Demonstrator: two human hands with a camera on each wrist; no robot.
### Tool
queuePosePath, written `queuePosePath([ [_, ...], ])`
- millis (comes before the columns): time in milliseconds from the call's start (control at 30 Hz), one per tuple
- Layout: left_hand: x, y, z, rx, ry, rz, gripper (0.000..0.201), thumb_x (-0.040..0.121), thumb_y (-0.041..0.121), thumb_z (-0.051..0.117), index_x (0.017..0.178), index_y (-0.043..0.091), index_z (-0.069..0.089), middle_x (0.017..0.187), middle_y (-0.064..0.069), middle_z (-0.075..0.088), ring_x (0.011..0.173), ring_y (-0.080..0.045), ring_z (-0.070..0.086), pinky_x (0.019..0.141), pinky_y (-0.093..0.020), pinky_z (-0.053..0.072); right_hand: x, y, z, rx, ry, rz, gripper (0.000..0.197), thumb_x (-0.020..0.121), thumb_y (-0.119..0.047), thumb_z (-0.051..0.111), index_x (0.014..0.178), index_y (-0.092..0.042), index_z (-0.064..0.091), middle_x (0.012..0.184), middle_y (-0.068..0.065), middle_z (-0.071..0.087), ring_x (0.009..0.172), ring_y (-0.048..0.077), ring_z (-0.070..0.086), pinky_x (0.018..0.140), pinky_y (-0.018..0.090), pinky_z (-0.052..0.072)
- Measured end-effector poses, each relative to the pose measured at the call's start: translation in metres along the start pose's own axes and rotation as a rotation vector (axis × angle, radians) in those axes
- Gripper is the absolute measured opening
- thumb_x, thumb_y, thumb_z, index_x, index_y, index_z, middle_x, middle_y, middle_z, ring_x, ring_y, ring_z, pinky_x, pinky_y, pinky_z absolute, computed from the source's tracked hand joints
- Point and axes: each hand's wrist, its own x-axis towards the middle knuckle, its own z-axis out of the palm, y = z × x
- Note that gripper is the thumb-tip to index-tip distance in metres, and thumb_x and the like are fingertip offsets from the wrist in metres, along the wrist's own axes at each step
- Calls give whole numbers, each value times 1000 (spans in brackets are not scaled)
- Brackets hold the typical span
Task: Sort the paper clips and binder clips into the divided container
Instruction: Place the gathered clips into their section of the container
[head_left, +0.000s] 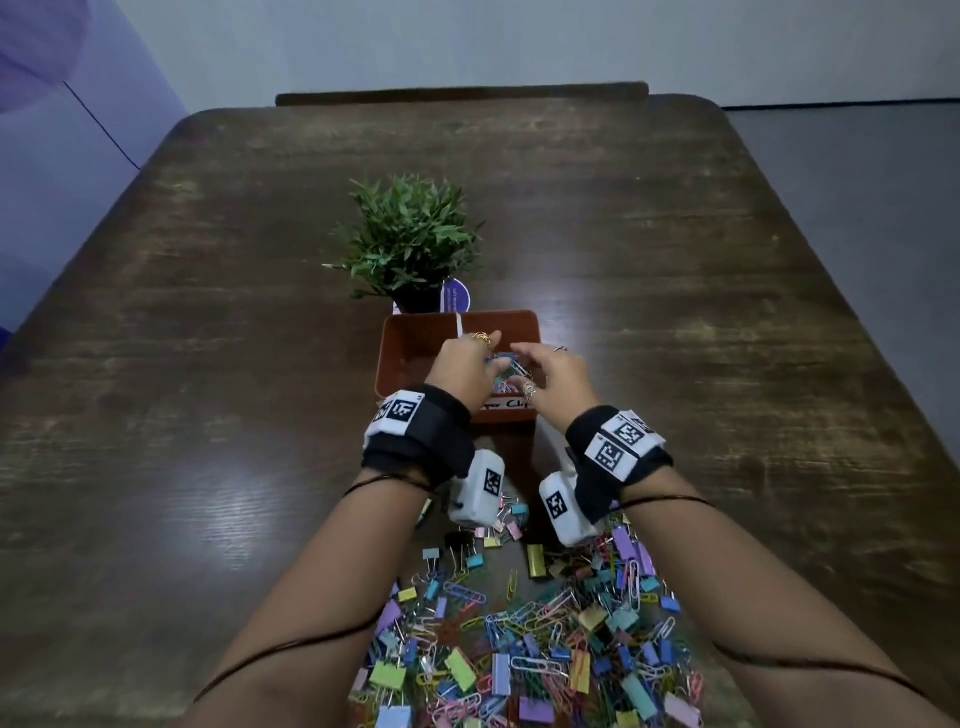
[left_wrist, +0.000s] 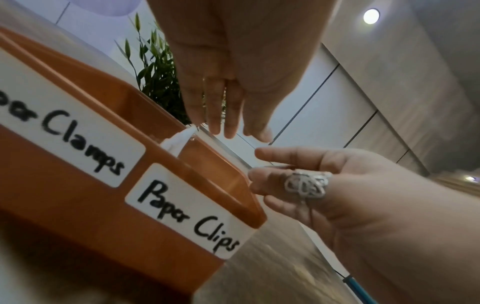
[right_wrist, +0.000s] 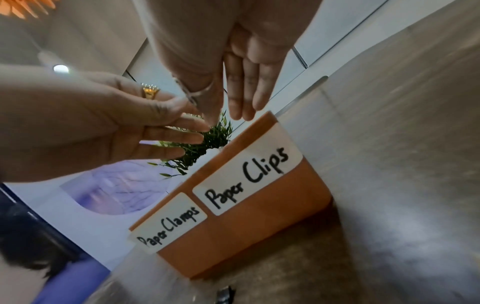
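An orange divided container (head_left: 396, 358) stands mid-table, its front labelled "Paper Clamps" (left_wrist: 64, 131) and "Paper Clips" (left_wrist: 187, 216). A white divider (head_left: 460, 327) splits it. Both hands hover over the right compartment. My left hand (head_left: 467, 358) has straight, spread fingers and holds nothing in the wrist views. Facing it, my right hand (head_left: 545, 364) is just as straight-fingered and empty. Between the two hands, coloured paper clips (head_left: 506, 370) show in or just above that compartment; which, I cannot tell. A mixed pile of paper clips and binder clips (head_left: 530, 639) lies by the near table edge.
A small potted green plant (head_left: 410, 239) stands right behind the container. The dark wooden table (head_left: 208, 364) stretches wide to both sides. My forearms cross above the clip pile.
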Motion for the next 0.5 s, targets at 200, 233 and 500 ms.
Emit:
queuePosePath([
  [200, -63, -16, 8, 47, 86, 185, 37, 87, 20, 62, 123, 17, 59, 125, 0, 53, 115, -17, 43, 100, -22, 33, -74, 8, -11, 134, -8, 25, 30, 80, -4, 67, 109, -14, 64, 98, -1, 63, 89, 9, 57, 81, 13, 44],
  [233, -79, -18, 12, 47, 62, 193, 35, 87, 19, 62, 122, 19, 60, 122, 2, 54, 113, -14, 44, 98, -20, 31, -89, 10, -11, 111, -62, 35, 27, 81, -4, 66, 106, -14, 65, 96, -2, 62, 88, 9, 56, 81, 17, 45],
  [500, -179, -31, 69, 198, -481, 33, 43, 83, 37, 65, 122, 21, 56, 124, 3, 45, 118, -16, 43, 96, -25, 39, -185, 25, 9, -109, -582, 121, 19, 82, -16, 67, 102, -17, 69, 89, -12, 62, 80, -2, 52, 81, 18, 42],
])
